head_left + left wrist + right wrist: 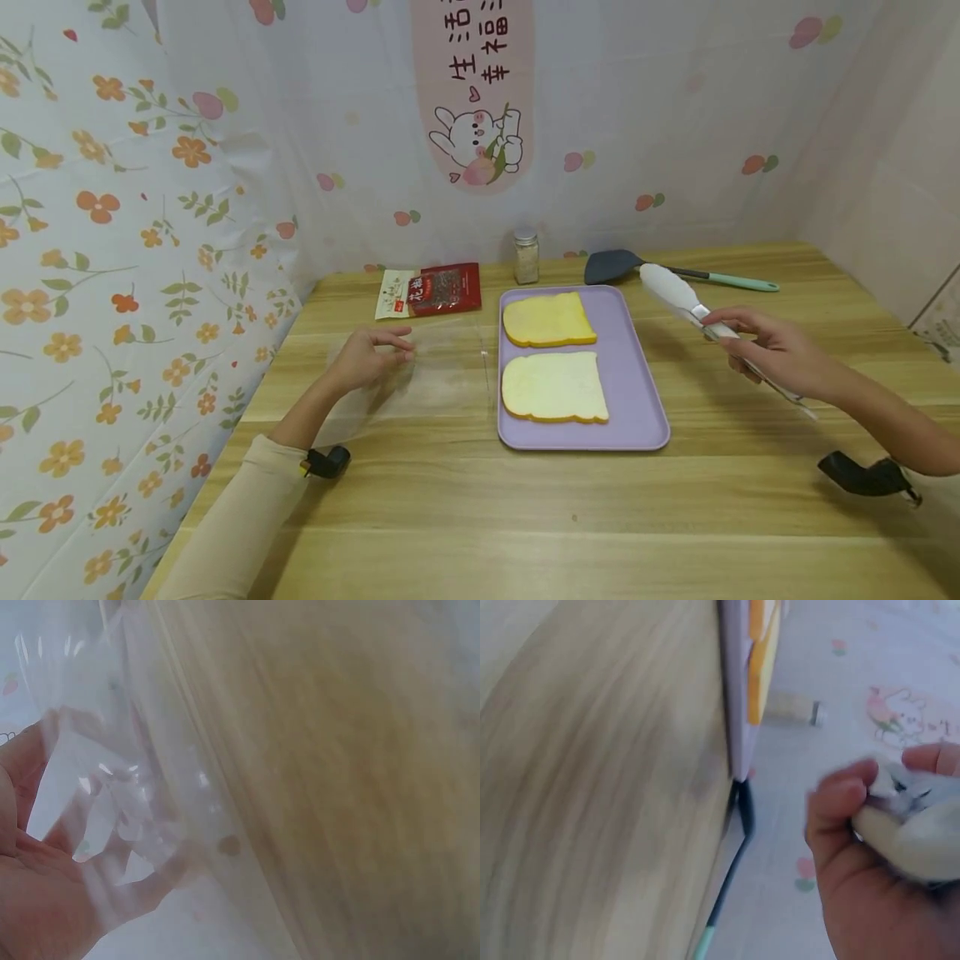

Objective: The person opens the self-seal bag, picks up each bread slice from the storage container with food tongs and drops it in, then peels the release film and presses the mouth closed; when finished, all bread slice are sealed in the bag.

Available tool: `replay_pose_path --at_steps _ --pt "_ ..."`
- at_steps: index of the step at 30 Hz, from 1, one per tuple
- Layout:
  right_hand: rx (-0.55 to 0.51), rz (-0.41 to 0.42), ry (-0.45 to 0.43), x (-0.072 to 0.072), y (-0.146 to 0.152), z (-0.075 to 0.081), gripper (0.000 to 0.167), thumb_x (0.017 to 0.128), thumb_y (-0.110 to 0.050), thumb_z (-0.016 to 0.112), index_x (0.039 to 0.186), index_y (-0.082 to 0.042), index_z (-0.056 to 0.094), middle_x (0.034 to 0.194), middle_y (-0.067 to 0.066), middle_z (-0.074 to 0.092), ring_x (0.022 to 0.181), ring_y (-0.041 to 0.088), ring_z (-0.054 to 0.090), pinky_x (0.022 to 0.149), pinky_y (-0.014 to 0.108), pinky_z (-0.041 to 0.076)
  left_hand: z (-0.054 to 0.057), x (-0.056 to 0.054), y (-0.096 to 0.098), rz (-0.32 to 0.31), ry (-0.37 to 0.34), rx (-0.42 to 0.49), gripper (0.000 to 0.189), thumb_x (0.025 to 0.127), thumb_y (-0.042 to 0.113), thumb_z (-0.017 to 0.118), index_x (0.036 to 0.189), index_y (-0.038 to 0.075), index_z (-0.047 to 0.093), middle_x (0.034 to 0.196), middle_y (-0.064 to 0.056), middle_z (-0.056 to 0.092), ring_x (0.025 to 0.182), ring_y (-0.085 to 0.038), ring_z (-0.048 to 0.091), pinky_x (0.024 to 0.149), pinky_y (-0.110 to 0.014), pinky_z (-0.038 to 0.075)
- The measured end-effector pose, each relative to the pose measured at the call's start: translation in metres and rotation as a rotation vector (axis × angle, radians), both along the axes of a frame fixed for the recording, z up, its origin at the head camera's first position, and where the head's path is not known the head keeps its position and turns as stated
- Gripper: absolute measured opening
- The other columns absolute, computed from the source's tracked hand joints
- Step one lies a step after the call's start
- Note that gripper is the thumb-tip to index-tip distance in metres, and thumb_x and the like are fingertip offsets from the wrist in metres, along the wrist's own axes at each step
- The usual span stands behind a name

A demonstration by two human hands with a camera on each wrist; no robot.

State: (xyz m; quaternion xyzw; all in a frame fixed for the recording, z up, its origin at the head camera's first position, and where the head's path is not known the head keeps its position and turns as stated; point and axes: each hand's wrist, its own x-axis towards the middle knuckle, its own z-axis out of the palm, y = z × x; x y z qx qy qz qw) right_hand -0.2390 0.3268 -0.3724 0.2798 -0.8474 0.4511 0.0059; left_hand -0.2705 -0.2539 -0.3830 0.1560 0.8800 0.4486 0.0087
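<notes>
While right fingers [733,316] grip white-headed metal tongs [670,289], loose left fingers [382,337] spread against clear plastic sheet [450,379]; likely sheet-handling step, needs firmer pinch.

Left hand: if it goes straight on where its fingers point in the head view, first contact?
Likely the clear plastic film; the left hand already overlaps it. Beyond that, the purple tray. Height is unclear, so it may pass over.

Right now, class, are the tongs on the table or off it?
Off: the right hand holds the tongs, and the right wrist view shows them apart from the table.
</notes>
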Motion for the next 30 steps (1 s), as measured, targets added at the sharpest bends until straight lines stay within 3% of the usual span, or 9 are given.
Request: replay_pose_path --at_steps 5,11,17,21,25,30 --pt "0.074 0.204 -0.185 0.009 -0.007 0.018 0.033 0.105 -0.004 0.045 0.138 -0.006 0.050 0.074 0.010 0.056 0.051 0.023 0.049 0.039 0.031 0.042 -0.001 -0.001 0.002 -0.023 0.011 -0.015 0.019 0.088 0.009 0.075 0.101 -0.005 0.075 0.134 -0.022 0.059 0.133 -0.042 0.047 0.108 -0.057 0.037" --pt "0.158 0.364 -0.393 0.009 -0.014 0.037 0.035 0.108 -0.009 0.039 0.141 -0.008 0.050 0.102 0.015 0.060 0.055 0.030 0.053 0.036 0.030 0.044 0.000 0.000 0.001 -0.004 0.011 -0.032 0.016 0.088 0.009 0.076 0.100 -0.003 0.076 0.135 -0.021 0.059 0.133 -0.041 0.047 0.108 -0.057 0.036" --pt "0.221 0.411 -0.571 -0.001 -0.012 0.048 0.037 0.110 -0.014 0.033 0.145 -0.011 0.047 0.115 0.029 0.057 0.053 0.021 0.054 0.036 0.028 0.043 -0.001 0.001 0.001 -0.025 0.002 -0.012 0.016 0.088 0.007 0.075 0.100 -0.003 0.076 0.135 -0.022 0.058 0.133 -0.041 0.047 0.109 -0.058 0.035" --pt "0.230 0.448 -0.644 -0.007 -0.010 0.054 0.039 0.110 -0.013 0.030 0.147 -0.011 0.043 0.120 0.034 0.056 0.055 0.016 0.058 0.037 0.026 0.044 -0.002 0.000 0.002 -0.038 0.011 -0.024 0.016 0.088 0.008 0.075 0.100 -0.003 0.076 0.135 -0.023 0.058 0.133 -0.042 0.047 0.107 -0.058 0.037" --pt "0.277 0.460 -0.689 -0.015 -0.018 0.064 0.039 0.110 -0.016 0.035 0.148 -0.010 0.041 0.119 0.034 0.057 0.057 0.018 0.062 0.038 0.022 0.045 -0.002 -0.001 0.000 -0.022 0.012 -0.041 0.016 0.088 0.007 0.075 0.100 -0.003 0.076 0.135 -0.022 0.058 0.133 -0.041 0.047 0.108 -0.058 0.036" --pt "0.355 0.438 -0.743 -0.025 -0.029 0.074 0.036 0.108 -0.019 0.042 0.144 -0.020 0.047 0.114 0.027 0.056 0.060 0.017 0.060 0.046 0.022 0.048 -0.002 0.000 -0.002 -0.026 0.011 -0.032 0.017 0.088 0.005 0.074 0.101 -0.005 0.075 0.135 -0.023 0.058 0.133 -0.042 0.046 0.109 -0.058 0.034"
